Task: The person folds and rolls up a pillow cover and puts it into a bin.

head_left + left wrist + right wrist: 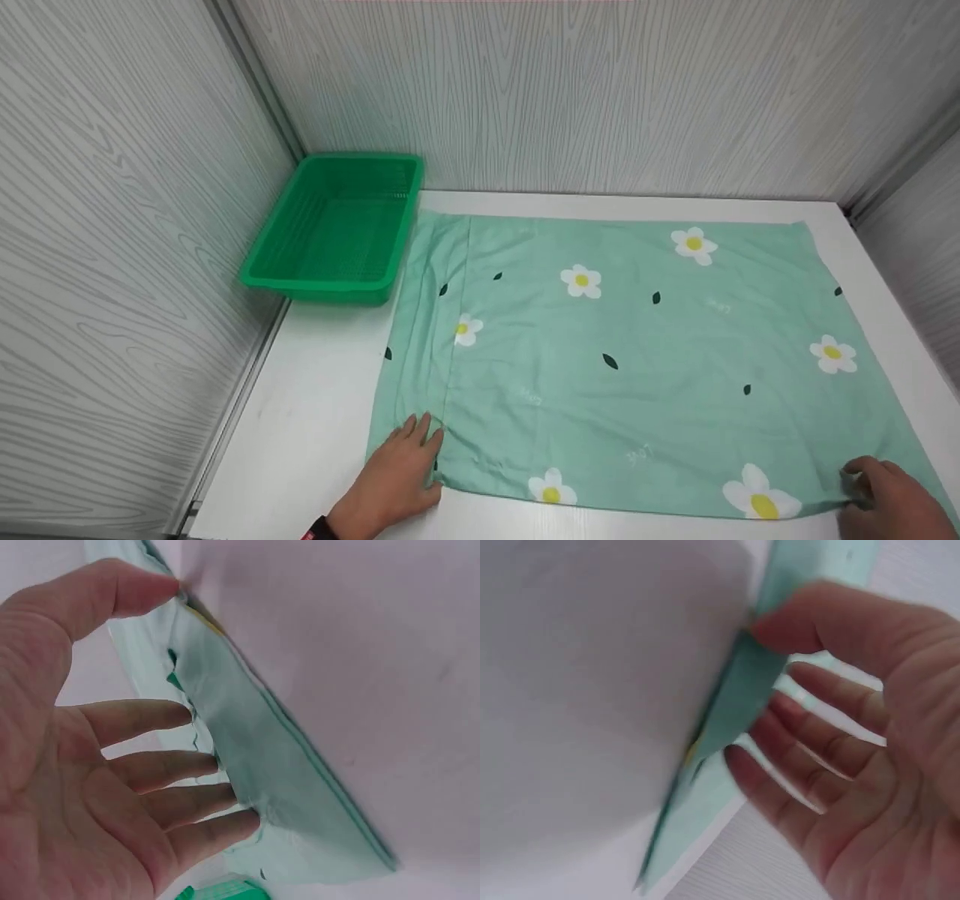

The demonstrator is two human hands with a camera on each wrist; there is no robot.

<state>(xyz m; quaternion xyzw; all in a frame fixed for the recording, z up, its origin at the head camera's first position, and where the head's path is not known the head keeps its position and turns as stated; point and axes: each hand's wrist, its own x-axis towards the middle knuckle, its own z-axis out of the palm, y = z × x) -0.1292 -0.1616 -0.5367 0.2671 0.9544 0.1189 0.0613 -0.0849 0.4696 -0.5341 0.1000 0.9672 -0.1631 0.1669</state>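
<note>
A mint-green pillowcase (570, 420) with white daisies and dark leaves lies spread flat, with light creases near its hemmed left end. On its near left corner rests my left hand (397, 472), fingers extended over the fabric and thumb at the near edge. The left wrist view shows those fingers (172, 765) touching the cloth beside its layered edge. At the near right corner my right hand (896, 499) has curled fingers and holds the edge, which is slightly raised there. In the right wrist view, the thumb (795, 622) lies on that edge; the grip is partly hidden.
A green plastic basket (337, 286) stands at the back left, close to the pillowcase's far left corner. Wood-grain panels (570, 97) enclose the white table (307, 405) at the back and both sides.
</note>
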